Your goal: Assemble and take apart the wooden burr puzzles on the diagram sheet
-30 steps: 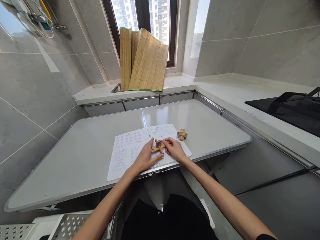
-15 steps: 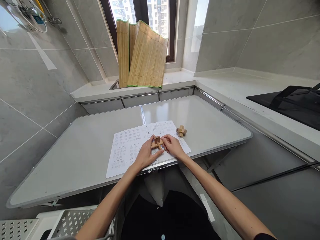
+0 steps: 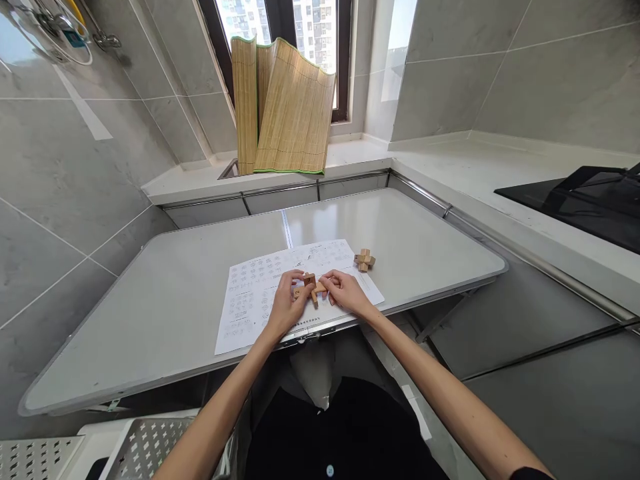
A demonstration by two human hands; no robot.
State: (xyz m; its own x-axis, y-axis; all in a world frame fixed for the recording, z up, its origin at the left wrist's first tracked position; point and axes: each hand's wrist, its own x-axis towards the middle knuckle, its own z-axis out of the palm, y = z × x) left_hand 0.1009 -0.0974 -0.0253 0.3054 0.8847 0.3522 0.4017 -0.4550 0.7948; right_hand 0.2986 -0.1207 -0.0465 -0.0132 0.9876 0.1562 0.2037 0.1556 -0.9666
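A small wooden interlocking puzzle [image 3: 310, 288] made of crossed sticks is held between both hands just above a printed instruction sheet [image 3: 250, 300]. My left hand [image 3: 284, 308] grips its left side with curled fingers. My right hand [image 3: 346, 293] pinches its right end with thumb and fingertips. A second, assembled wooden puzzle [image 3: 365, 259] lies on the sheet's far right corner, a little beyond my right hand.
The grey folding table [image 3: 160, 320] has its near edge just under my wrists. A rolled bamboo mat [image 3: 285, 110] stands on the window ledge behind. A black cooktop [image 3: 585, 200] sits on the counter at right. A perforated white basket [image 3: 145, 447] is at lower left.
The left hand has closed its fingers round the puzzle and lifted it slightly, tilting it left. The view has shifted a little.
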